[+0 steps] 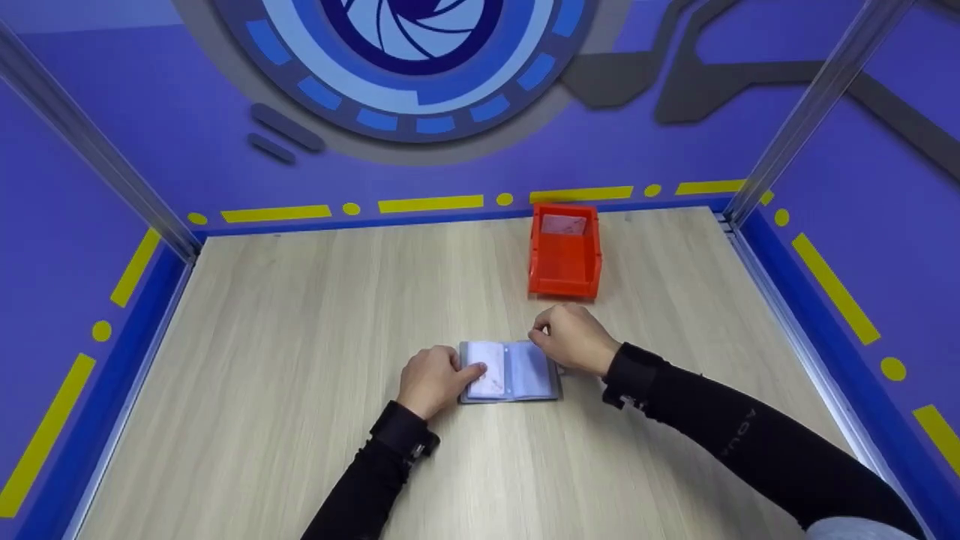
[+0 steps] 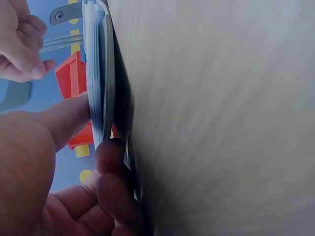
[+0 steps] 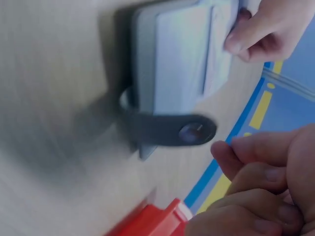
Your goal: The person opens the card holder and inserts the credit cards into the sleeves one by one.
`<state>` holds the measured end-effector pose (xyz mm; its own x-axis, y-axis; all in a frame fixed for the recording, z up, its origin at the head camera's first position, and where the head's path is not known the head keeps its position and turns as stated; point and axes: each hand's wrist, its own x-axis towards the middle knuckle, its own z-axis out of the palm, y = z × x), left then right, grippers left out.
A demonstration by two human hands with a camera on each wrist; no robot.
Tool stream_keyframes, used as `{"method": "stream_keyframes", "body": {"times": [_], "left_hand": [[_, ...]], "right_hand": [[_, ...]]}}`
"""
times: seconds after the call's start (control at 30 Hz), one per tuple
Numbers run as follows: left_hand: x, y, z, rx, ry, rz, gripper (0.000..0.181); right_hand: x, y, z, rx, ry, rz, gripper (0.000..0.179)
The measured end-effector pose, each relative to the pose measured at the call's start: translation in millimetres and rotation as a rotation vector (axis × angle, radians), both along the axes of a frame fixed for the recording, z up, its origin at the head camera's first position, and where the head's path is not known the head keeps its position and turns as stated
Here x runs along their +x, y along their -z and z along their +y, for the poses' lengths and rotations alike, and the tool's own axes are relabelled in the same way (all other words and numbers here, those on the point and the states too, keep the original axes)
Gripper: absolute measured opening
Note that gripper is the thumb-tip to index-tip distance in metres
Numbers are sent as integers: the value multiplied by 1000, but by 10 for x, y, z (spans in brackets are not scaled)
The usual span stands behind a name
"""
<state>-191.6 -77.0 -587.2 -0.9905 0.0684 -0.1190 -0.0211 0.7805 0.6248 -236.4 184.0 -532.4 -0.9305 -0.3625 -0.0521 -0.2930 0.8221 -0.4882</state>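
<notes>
A small grey card holder (image 1: 533,375) lies spread open on the table, with clear sleeves inside. Its left sleeve holds a pale pink-white card (image 1: 489,379); the right sleeve looks bluish. My left hand (image 1: 433,381) grips the left edge, thumb on the sleeves and fingers under the cover in the left wrist view. Over the upper right corner is my right hand (image 1: 571,335), fingers curled, thumb and forefinger together. The right wrist view shows no object in those fingers (image 3: 266,174), which are apart from the holder. A dark snap strap (image 3: 172,130) sticks out from the holder's edge.
Beyond the right hand stands a red open-front bin (image 1: 565,262), with a pinkish card (image 1: 563,224) at its back. Blue-purple panels with yellow marks (image 1: 431,204) and metal posts (image 1: 806,112) enclose the wooden table (image 1: 322,315).
</notes>
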Motion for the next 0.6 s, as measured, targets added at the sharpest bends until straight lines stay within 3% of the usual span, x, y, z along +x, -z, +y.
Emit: {"method": "stream_keyframes", "body": {"times": [0.23,0.6], "left_hand": [[-1,-2,-2,4,6,0,47],[-2,15,-13,5,13,29,48]], "right_hand": [[-82,73,78,92,-11,-97,18],[-127,185,80,134,-39,-115,20]]}}
